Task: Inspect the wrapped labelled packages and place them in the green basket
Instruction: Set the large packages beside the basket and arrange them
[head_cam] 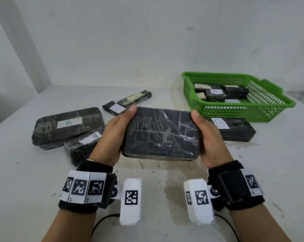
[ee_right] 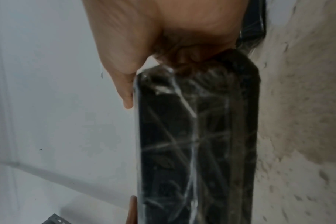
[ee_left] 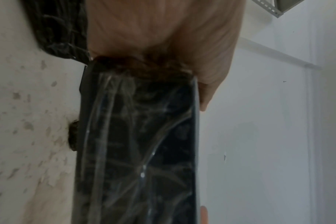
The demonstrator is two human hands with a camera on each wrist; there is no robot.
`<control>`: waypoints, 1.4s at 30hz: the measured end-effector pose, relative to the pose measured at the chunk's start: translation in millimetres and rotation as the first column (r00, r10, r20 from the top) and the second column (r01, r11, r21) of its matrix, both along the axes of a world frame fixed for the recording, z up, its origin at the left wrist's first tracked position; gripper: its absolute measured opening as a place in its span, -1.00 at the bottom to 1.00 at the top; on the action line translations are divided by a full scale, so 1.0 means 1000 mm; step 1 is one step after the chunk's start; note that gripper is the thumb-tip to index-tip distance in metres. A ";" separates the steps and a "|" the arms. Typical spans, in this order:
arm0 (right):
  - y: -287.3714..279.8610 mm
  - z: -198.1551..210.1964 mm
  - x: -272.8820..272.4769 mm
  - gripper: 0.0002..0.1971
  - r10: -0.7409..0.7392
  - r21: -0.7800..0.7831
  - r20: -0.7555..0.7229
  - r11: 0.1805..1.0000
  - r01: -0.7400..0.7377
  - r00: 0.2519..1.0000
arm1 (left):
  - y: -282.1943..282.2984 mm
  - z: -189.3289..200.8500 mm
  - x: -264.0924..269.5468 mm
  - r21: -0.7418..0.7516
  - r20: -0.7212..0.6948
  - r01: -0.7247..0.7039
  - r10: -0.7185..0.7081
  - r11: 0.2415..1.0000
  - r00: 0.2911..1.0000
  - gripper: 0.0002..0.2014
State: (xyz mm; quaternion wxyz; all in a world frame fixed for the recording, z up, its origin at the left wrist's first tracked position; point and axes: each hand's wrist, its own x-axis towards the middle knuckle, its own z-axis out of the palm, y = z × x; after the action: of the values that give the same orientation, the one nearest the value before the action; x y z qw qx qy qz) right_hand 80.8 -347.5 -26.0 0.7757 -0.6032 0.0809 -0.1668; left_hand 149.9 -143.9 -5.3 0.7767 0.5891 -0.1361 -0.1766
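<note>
Both hands hold a black plastic-wrapped package [head_cam: 160,134] above the table's middle, its bare unlabelled face toward me. My left hand [head_cam: 113,132] grips its left end, thumb on the upper corner. My right hand [head_cam: 209,137] grips the right end the same way. In the wrist views the package [ee_left: 138,144] [ee_right: 197,136] runs away from each palm, seen edge-on. The green basket [head_cam: 243,109] stands at the right rear with several labelled packages [head_cam: 215,95] inside.
On the white table [head_cam: 156,180] lie more wrapped packages: a large one labelled B [head_cam: 67,125] at left over a smaller one [head_cam: 83,145], two small ones [head_cam: 128,102] behind, and one labelled B [head_cam: 235,129] in front of the basket. A wall rises behind.
</note>
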 end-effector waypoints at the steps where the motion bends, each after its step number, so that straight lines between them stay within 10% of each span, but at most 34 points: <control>1: 0.001 0.000 0.000 -0.42 0.012 -0.002 -0.008 1.000 -0.012 1.000 | 0.000 0.000 0.001 0.017 0.001 -0.021 0.021 1.000 1.000 -0.66; 20: 0.008 -0.008 0.004 -0.13 -0.004 0.046 -0.124 0.999 0.010 0.992 | -0.002 -0.010 0.003 0.048 0.069 -0.049 0.046 0.998 0.997 -0.41; 25: 0.009 -0.004 0.004 -0.32 -0.053 0.140 -0.118 0.988 0.069 0.992 | -0.004 -0.006 -0.001 0.050 0.039 -0.026 0.024 0.998 0.999 -0.30; 33: 0.012 -0.004 0.002 -0.30 0.013 0.086 -0.154 0.996 0.000 0.988 | -0.007 -0.007 0.001 0.091 -0.057 -0.085 0.090 0.992 0.994 -0.72; 42: 0.006 -0.007 0.005 -0.36 -0.017 0.078 -0.166 0.996 0.031 0.986 | -0.006 -0.009 0.001 0.080 -0.029 -0.047 0.050 0.996 0.998 -0.38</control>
State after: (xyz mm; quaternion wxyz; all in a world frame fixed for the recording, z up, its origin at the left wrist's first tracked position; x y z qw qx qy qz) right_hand 86.3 -341.6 -32.8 0.7879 -0.5824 0.1589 -0.1220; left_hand 150.9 -150.3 -14.2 0.7588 0.6198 -0.1029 -0.1720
